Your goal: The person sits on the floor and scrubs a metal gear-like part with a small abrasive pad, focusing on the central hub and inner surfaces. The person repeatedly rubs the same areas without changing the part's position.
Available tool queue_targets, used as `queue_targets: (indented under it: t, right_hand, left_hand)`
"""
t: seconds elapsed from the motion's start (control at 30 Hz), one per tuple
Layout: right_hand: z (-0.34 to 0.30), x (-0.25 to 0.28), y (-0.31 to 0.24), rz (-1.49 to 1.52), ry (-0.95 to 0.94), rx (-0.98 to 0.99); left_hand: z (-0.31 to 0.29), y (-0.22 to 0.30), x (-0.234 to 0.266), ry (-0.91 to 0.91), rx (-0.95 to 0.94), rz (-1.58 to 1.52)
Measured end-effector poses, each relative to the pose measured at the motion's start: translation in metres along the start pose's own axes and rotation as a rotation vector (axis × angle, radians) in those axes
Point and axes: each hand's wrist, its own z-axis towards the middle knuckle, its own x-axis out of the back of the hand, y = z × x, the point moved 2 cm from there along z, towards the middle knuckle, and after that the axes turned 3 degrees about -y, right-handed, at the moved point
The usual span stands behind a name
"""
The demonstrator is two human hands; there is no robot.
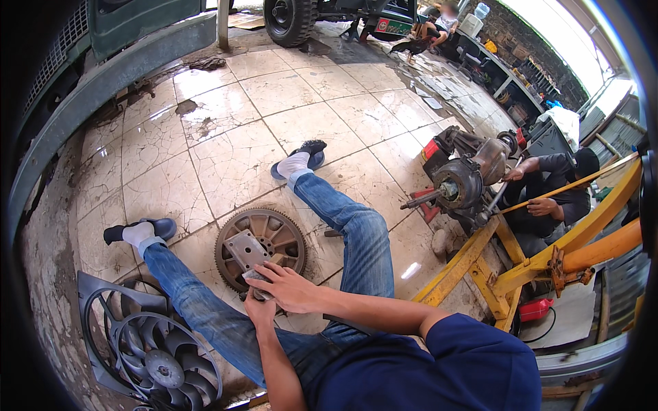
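Note:
Between my spread legs a toothed flywheel (291, 241) lies flat on the tiles. Over it is a flat metal plate with holes (244, 248); whether it rests there or is held up, I cannot tell. At the plate's near edge is a small grey metal piece (255, 279). My left hand (260, 312) is closed around this piece from below, its fingers partly hidden. My right hand (293, 290) comes in from the right, its fingers pressed over the top of the same piece. Whether piece and plate are joined is unclear.
A radiator fan (164, 368) in its shroud lies at lower left. At right, a co-worker (555, 188) handles an axle assembly (473, 171) beside a yellow steel frame (473, 267). A red container (536, 309) sits behind that frame. A vehicle wheel (291, 19) stands far off.

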Motion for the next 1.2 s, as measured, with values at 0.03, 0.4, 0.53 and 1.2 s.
queue_targets:
  t: [0.03, 0.4, 0.53, 1.2]
  right_hand:
    - [0.0, 0.0, 0.0, 0.007, 0.006, 0.0]
    - [0.001, -0.001, -0.001, 0.019, 0.04, 0.009]
    - [-0.001, -0.004, -0.005, -0.067, 0.038, -0.013]
    - [0.029, 0.036, 0.033, 0.495, -0.323, -0.002]
  left_hand:
    - [0.0, 0.0, 0.0, -0.002, -0.001, 0.001]
    - [-0.002, 0.002, -0.001, -0.016, -0.015, -0.019]
    - [-0.003, 0.003, -0.002, -0.067, 0.04, -0.274]
    - [-0.003, 0.012, 0.001, 0.08, -0.089, 0.165]
